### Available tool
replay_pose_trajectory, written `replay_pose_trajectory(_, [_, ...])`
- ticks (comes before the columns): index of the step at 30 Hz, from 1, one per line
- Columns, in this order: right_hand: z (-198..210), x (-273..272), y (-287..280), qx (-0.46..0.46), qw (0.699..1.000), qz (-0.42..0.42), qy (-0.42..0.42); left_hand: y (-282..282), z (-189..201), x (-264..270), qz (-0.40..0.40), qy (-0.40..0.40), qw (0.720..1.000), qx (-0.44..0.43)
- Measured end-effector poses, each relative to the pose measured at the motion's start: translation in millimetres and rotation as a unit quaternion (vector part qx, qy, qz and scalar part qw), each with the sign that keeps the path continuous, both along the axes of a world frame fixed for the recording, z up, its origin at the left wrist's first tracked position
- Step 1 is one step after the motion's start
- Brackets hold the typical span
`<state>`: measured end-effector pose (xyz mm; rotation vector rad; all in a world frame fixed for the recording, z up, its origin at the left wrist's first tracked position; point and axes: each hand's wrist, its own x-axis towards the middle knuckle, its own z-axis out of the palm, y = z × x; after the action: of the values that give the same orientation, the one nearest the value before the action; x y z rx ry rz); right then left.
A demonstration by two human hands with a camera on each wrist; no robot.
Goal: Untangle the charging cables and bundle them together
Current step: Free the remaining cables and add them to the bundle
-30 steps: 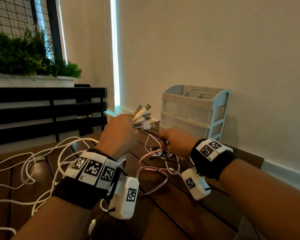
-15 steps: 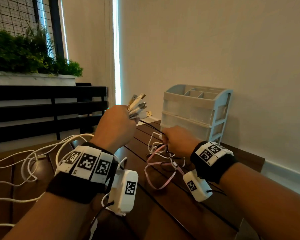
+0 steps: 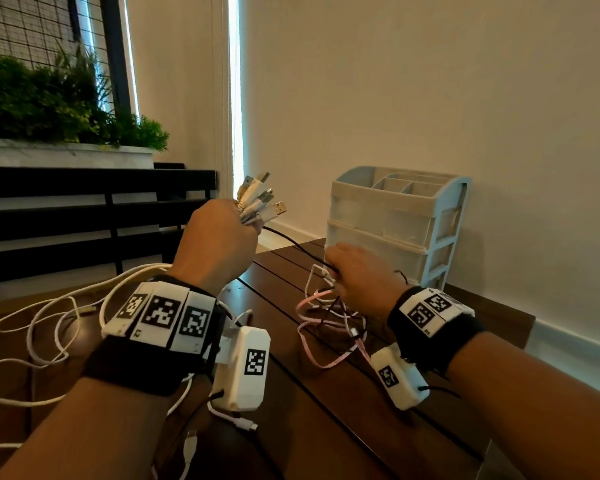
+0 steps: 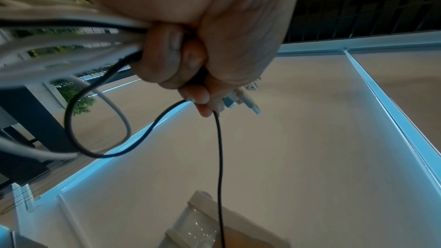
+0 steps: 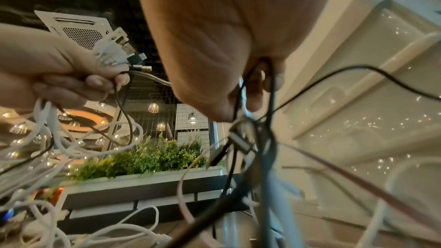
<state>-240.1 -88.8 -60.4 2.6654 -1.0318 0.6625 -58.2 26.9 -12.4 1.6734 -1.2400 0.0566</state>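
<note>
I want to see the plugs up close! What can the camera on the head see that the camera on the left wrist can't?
Only the head view shows the right hand gripping the tangle of pink, white and black cables, the dark wooden table, both wristbands, and the drawer organizer's open top.

Only the left wrist view shows the left hand's fingers from below, curled tight round the cords, and a black loop hanging under them.

Both show the left hand holding the bunch of plugs and the thin black cable running away from it.
</note>
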Motion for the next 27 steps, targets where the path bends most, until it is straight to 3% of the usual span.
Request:
replay_pose_trajectory(3, [-1, 0, -5, 0.079, 0.994, -0.066, 0.021, -2, -2, -4, -0.007, -0.006, 1.0, 0.006])
replay_pose_trajectory(5, [1, 0, -6, 0.148, 0.986, -0.078, -0.01, -3, -3, -5, -0.006, -0.008, 1.0, 0.011])
replay_pose_trajectory(7, [3, -1, -8, 0.222, 0.969, -0.052, -0.101, -2, -3, -1, 0.003, -0.007, 1.0, 0.011])
replay_pose_trajectory(9, [3, -5, -8, 0.296, 0.931, 0.006, -0.214, -1, -1, 4, 0.016, -0.001, 1.0, 0.006])
replay_pose_trajectory(11, [2, -10, -8, 0.347, 0.897, 0.056, -0.269, 1, 0, 9, 0.025, 0.014, 1.0, 0.002])
replay_pose_trajectory(21, [4, -33, -6, 0.485, 0.827, 0.128, -0.254, 3, 3, 11, 0.034, 0.01, 0.999, -0.006])
replay_pose_trajectory(24, [1, -33, -8, 0.495, 0.847, 0.106, -0.163, 4, 3, 10, 0.042, 0.004, 0.999, -0.006])
replay_pose_trajectory(27, [1, -29, -7, 0.396, 0.91, 0.056, -0.11, 2, 1, 12, 0.049, 0.001, 0.999, 0.003])
